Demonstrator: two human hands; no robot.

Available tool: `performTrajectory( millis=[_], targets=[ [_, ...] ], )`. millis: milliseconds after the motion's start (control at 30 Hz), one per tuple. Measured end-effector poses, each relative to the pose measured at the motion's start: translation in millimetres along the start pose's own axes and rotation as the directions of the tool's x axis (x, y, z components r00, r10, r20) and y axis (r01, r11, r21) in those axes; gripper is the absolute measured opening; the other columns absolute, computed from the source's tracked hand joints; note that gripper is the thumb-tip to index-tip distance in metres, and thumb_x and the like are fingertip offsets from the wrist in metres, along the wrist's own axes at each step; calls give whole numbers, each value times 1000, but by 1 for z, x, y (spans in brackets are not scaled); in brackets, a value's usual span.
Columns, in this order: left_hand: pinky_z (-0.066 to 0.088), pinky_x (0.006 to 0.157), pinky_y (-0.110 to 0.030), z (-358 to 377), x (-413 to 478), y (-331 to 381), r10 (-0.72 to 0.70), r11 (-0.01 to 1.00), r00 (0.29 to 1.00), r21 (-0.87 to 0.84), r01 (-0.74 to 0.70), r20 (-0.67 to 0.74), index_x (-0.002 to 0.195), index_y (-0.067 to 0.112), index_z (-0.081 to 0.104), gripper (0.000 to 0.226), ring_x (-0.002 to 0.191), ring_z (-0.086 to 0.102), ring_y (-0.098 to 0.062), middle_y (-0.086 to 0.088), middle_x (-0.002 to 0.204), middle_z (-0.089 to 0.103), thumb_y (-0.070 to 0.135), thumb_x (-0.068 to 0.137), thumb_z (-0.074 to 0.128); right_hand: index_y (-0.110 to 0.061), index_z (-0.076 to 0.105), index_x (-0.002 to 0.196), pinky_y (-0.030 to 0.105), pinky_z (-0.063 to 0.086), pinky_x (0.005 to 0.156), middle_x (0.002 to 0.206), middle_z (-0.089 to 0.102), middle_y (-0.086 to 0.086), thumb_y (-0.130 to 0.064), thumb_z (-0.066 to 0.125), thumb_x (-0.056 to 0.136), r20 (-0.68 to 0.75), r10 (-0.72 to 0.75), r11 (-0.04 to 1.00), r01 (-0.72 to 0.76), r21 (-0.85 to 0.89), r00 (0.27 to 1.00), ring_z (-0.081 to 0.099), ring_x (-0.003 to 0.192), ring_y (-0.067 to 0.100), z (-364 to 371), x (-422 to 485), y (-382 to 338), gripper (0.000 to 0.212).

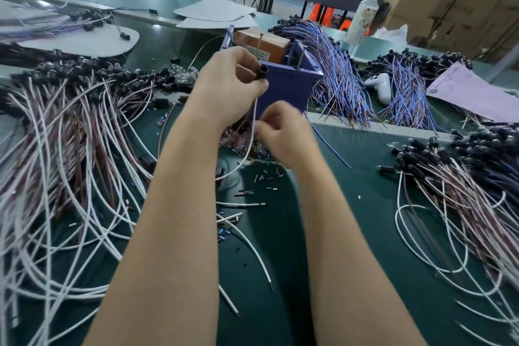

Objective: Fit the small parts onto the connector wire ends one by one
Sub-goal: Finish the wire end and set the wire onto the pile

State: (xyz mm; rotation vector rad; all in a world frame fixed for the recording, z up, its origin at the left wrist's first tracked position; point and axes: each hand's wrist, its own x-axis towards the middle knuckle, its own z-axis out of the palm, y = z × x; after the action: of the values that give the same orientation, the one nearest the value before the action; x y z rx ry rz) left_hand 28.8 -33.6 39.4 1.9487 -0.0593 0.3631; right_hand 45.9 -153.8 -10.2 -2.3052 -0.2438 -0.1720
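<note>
Right hand (pixel 280 132) pinches pale thin wire (pixel 254 114), left hand (pixel 227 84) grips its black tubular connector (pixel 261 73); seemingly mid-fitting, next needs steady alignment.

Dark green table (pixel 365 219), and it's crowded. On the left, a big heap of white and brown wires (pixel 64 149) sprawls across it, black plugs bunched at the far ends. On the right lies a second heap (pixel 463 185) much like it. Dead centre, small parts (pixel 264 180) are scattered loose on the green, with a few short wire offcuts among them. Behind stands a purple box (pixel 289 87), and blue wires (pixel 337 78) fan out just beside it. Further right are a white controller (pixel 379 84) and a pink sheet (pixel 477 93).
</note>
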Motion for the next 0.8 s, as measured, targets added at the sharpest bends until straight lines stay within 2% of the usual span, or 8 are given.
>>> performTrajectory(
  millis=[67, 133, 200, 300, 467, 567, 667, 800],
  targets=[
    [50, 93, -38, 5, 0, -4, -1, 1000, 1000, -8, 1, 7, 95, 15, 62, 12, 95, 67, -20, -5, 96, 72, 12, 85, 68, -16, 60, 84, 34, 54, 73, 81, 68, 5, -11, 63, 88, -126, 92, 970, -61, 235, 988, 62, 70, 14, -29, 0, 8, 7],
    [50, 94, -38, 11, 1, -7, 10, 1000, 1000, -29, -10, 29, 90, 17, 60, 12, 94, 68, -19, -5, 96, 72, 9, 84, 68, -14, 63, 87, 24, 54, 68, 75, 68, 2, -6, 61, 88, -191, 132, 889, -31, 456, 973, 60, 64, 9, -52, -1, 9, 9],
    [50, 94, -39, 17, 1, -10, 31, 999, 998, -44, -29, 45, 86, 19, 57, 15, 93, 68, -17, -6, 96, 72, 7, 84, 67, -14, 65, 88, 22, 54, 69, 75, 69, 1, -4, 60, 90, -201, 84, 841, 39, 540, 976, 63, 65, 9, -62, -1, 3, 12],
    [51, 93, -40, 21, 2, -14, 69, 996, 996, -61, -66, 52, 82, 22, 56, 20, 91, 69, -17, -6, 95, 72, 5, 83, 66, -14, 63, 89, 18, 52, 66, 78, 71, 1, -5, 59, 91, -184, -28, 882, 111, 458, 982, 66, 66, 6, -66, -2, -12, 11],
    [54, 89, -34, 23, 4, -16, 119, 992, 991, -57, -115, 63, 79, 29, 54, 26, 87, 68, -13, -3, 93, 71, 5, 84, 64, -17, 66, 89, 24, 53, 78, 84, 71, 1, -12, 66, 87, -187, -106, 968, 145, 207, 977, 68, 78, 11, -65, -6, -23, 7],
    [54, 84, -28, 24, 5, -16, 139, 990, 988, -40, -137, 62, 80, 29, 54, 25, 84, 68, -9, 2, 88, 70, 6, 84, 63, -16, 71, 94, 14, 49, 73, 81, 68, -6, -13, 66, 87, -191, -147, 980, 169, 105, 970, 61, 72, 1, -64, -6, -25, 10],
    [53, 83, -23, 24, 5, -16, 153, 988, 986, -23, -152, 65, 86, 22, 58, 17, 84, 68, -8, 5, 87, 69, 6, 85, 63, -18, 71, 96, 10, 46, 70, 82, 69, -5, -14, 66, 87, -216, -156, 984, 171, 55, 964, 60, 72, 1, -63, -5, -25, 11],
    [49, 76, -16, 23, 3, -15, 171, 984, 983, 38, -174, 71, 89, 21, 59, 14, 81, 66, -8, 9, 83, 66, 8, 85, 64, -20, 67, 86, 7, 42, 62, 75, 67, -7, -14, 68, 84, -261, -163, 985, 173, 15, 951, 57, 64, -1, -61, -6, -26, 6]
  ],
)
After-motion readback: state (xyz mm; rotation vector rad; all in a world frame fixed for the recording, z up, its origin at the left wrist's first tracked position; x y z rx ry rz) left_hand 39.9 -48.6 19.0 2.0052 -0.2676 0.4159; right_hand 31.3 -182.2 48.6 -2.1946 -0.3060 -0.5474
